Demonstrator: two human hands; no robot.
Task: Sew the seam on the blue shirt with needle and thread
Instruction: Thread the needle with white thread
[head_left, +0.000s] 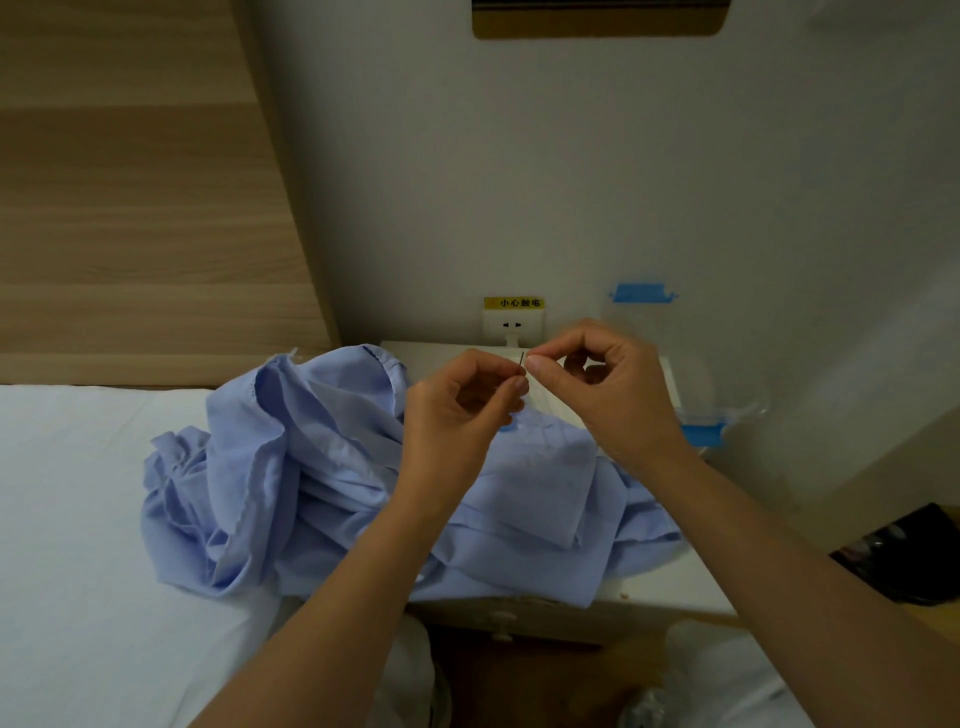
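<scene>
While upright, needle (521, 361) pinched by left hand (457, 410), right hand (608, 384) beside

A bedroom is shown: a bed (78, 519) with white sheet and wooden headboard (145, 208), a small bedside drawer unit (524, 618), a wall socket (512, 325).

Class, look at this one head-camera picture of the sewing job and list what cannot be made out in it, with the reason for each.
1. Thread: too thin to see near the needle held between the left hand and right hand.
2. Needle eye: too small.
3. The seam to be sewn: lost in the crumpled blue shirt.
4. Dark object: cut by the right edge.
5. Nightstand top: mostly covered by the shirt.
</scene>
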